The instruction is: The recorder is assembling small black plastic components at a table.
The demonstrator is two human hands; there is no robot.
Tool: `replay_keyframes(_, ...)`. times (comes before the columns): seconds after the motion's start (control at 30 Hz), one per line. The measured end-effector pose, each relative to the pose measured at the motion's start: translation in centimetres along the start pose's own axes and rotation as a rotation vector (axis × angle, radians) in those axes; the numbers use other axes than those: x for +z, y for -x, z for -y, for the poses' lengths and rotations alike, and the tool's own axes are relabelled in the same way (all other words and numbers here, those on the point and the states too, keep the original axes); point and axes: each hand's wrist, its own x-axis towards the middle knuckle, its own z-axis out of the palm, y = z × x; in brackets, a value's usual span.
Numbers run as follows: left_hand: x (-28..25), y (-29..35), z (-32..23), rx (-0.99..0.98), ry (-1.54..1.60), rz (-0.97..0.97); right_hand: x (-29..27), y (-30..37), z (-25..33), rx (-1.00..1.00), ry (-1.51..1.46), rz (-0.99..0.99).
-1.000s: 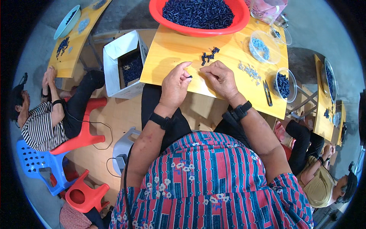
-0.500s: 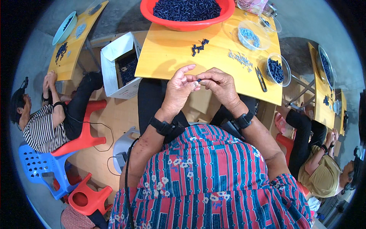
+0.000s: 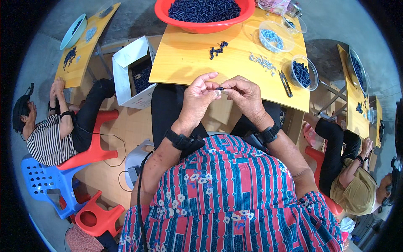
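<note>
My left hand [image 3: 198,98] and my right hand [image 3: 244,97] meet in front of the table's near edge. Between their fingertips is a small black plastic piece [image 3: 219,88], short and tube-like. My left thumb and forefinger pinch one end, and the other fingers of that hand are loosely raised. The thumb and forefinger of my right hand close on the other end; whether they also hold a tiny second part is hidden. Beyond my hands, several loose black pieces [image 3: 217,50] lie on the yellow table [image 3: 180,63], with small clear pieces [image 3: 262,61] scattered to their right.
A red basin [image 3: 205,27] of black pieces stands at the back. At right are a tub of clear pieces [image 3: 276,37], a tub of black pieces [image 3: 304,72] and snips [image 3: 285,84]. An open carton [image 3: 130,80] stands left. Co-workers sit at tables on both sides.
The black piece shows more between my fingertips, lying level now. My right fingers have shifted slightly right. The co-worker's hands at the right have moved slightly down.
</note>
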Motion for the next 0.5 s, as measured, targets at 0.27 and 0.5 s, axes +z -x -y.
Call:
replay_keyframes(0.27, 0.12, -0.50, 0.76, 0.106, -0.171, -0.008, -0.42, 0.17, -0.40, -0.028, -0.007, -0.009)
replay_keyframes(0.5, -0.85, 0.17, 0.46, 0.063, -0.489, -0.050, -0.41, 0.33, -0.35, -0.100, 0.109, 0.034)
